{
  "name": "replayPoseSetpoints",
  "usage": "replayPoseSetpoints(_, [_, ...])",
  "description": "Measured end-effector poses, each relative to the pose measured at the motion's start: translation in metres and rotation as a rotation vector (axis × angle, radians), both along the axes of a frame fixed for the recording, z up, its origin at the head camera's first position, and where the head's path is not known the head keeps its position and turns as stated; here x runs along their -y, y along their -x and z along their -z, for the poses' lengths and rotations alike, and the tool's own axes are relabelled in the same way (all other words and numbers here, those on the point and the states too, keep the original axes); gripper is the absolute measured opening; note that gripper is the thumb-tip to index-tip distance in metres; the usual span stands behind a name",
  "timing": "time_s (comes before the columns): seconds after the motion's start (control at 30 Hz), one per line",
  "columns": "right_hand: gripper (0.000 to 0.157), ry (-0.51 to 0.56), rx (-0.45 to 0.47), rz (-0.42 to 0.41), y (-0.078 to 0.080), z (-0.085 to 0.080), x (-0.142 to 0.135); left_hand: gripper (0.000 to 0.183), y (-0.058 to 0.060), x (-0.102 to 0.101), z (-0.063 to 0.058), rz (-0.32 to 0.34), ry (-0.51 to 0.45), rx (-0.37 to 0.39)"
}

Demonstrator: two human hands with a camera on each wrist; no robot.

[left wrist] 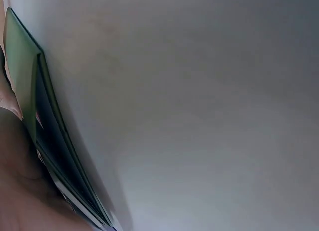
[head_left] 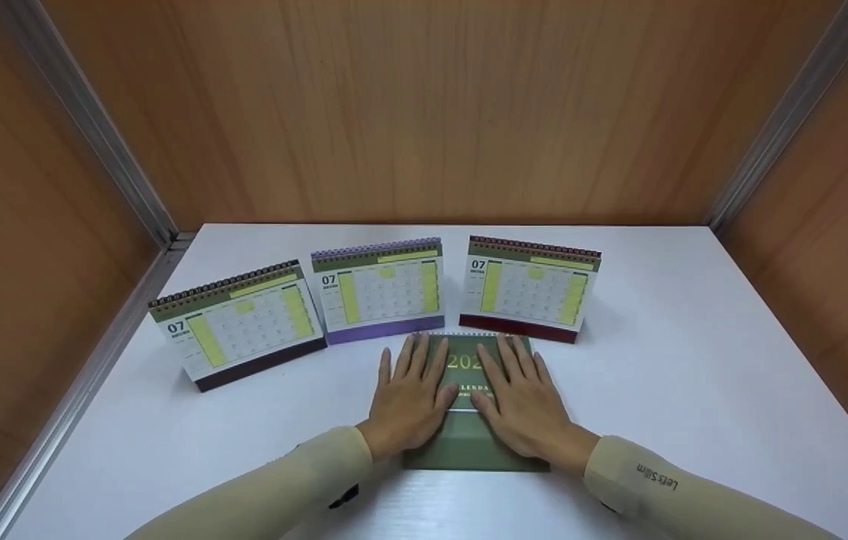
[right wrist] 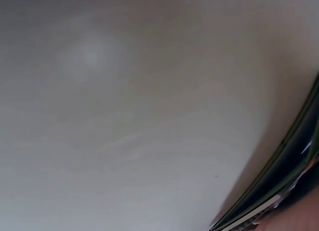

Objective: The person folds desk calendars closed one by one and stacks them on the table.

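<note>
A green desk calendar (head_left: 465, 442) with gold lettering on its cover lies low on the table, its spiral edge facing away. My left hand (head_left: 410, 401) rests on its left side with the fingers straight and spread. On the right side my right hand (head_left: 525, 401) lies flat in the same way. Both palms hide part of the cover. Seen from the left wrist, the calendar (left wrist: 22, 66) has a narrow gap between its layers, beside the left hand (left wrist: 30, 191). The right wrist view catches the calendar's layered edge (right wrist: 281, 161) and a bit of the right hand (right wrist: 294, 211).
Behind the hands stand three upright calendars showing page 07: one with a black base (head_left: 259, 365) at left, one purple-based (head_left: 386, 330) in the middle, one dark-red-based (head_left: 518, 327) at right. Wood-look panels (head_left: 424, 112) enclose the white table (head_left: 694, 390) at back and sides.
</note>
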State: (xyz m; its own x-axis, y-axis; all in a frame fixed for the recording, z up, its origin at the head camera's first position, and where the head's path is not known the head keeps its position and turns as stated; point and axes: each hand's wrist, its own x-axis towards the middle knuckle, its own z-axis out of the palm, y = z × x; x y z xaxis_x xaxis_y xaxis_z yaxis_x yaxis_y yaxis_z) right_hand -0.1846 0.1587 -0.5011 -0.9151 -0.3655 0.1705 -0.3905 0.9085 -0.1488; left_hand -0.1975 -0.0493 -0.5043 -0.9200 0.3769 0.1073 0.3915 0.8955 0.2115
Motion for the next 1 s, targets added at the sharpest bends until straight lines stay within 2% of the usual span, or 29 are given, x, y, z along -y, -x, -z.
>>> replayPoseSetpoints(0.17, [0.069,0.006,0.033,0.003,-0.001,0.0001,0.0008,0.064,-0.0003,0.0007,0.0007,0.007,-0.011,0.001])
replayPoseSetpoints(0.43, [0.068,-0.005,0.04,0.007,-0.0008,0.0034,0.0005,0.064,0.0026,-0.0004,0.0074,0.002,0.023,0.029])
replayPoseSetpoints(0.77, [0.068,-0.008,0.063,0.018,-0.0014,0.0054,-0.0001,0.063,-0.0001,-0.0017,0.0021,0.012,0.016,0.056])
replayPoseSetpoints(1.0, [0.067,-0.019,0.077,0.007,-0.002,0.005,0.001,0.063,0.0017,-0.0011,0.0054,0.002,0.044,0.088])
